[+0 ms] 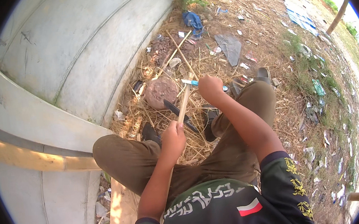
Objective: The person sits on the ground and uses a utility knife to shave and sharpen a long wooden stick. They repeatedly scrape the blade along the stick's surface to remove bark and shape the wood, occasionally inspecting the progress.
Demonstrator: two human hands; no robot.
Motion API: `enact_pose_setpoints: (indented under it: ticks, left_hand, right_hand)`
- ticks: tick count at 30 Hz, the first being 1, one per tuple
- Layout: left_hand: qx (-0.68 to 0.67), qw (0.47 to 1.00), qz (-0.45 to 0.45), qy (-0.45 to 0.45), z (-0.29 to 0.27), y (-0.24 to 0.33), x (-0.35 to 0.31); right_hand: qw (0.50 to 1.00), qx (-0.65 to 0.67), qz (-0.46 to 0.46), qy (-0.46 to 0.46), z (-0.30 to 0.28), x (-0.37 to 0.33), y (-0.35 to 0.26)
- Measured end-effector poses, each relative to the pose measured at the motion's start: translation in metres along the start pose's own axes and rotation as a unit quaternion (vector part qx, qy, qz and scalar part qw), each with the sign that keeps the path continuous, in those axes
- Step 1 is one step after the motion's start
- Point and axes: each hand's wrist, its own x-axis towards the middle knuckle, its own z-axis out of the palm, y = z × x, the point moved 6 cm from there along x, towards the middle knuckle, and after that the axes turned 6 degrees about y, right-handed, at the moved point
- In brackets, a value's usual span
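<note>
My left hand [173, 137] is closed round the near part of a pale bamboo strip [184, 104], which slants up and away between my knees. Beyond it, my right hand [210, 88] grips a light-blue utility knife [193, 83]. Its bare blade points left and lies across the strip's far part; I cannot tell whether it touches. A round brown stone [161, 93] sits on the ground left of the strip. Beneath the strip is a long dark object [172, 107], partly hidden, whose kind I cannot make out.
A grey panel wall [109, 45] rises on the left, with a bamboo pole [34, 157] along it. Thin sticks [175, 52] cross beyond the stone. Straw and litter cover the ground, with a blue cloth [193, 20] and a grey sheet [228, 49] farther off.
</note>
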Motion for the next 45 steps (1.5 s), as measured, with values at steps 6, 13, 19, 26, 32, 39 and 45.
enact_pose_setpoints:
  ticks: [6, 13, 19, 26, 32, 39, 45]
  left_hand:
    - [-0.053, 0.998, -0.005, 0.030, -0.002, -0.026, 0.016]
    - [-0.058, 0.997, -0.028, 0.029, -0.002, -0.019, 0.017]
    - [-0.028, 0.998, 0.022, 0.045, 0.008, -0.010, 0.016]
    - [-0.082, 0.996, -0.027, -0.002, 0.006, 0.009, -0.003]
    - [-0.067, 0.997, -0.006, 0.038, 0.002, -0.013, 0.007]
    - [-0.065, 0.996, -0.003, 0.064, -0.002, -0.041, 0.020]
    - [-0.058, 0.997, -0.010, 0.044, 0.007, -0.030, 0.015]
  right_hand:
    - [0.995, -0.004, -0.103, -0.007, 0.001, -0.031, -0.042]
    - [0.990, -0.015, -0.137, 0.042, 0.005, -0.032, -0.053]
    - [0.994, -0.028, -0.072, 0.079, 0.002, -0.009, -0.025]
    - [0.998, 0.028, 0.032, 0.042, -0.005, 0.001, 0.003]
    - [0.995, 0.059, -0.065, -0.042, 0.020, -0.012, -0.026]
    - [0.984, 0.029, -0.176, 0.028, 0.017, -0.042, -0.066]
    - [0.993, 0.018, -0.119, 0.011, 0.019, -0.032, -0.051]
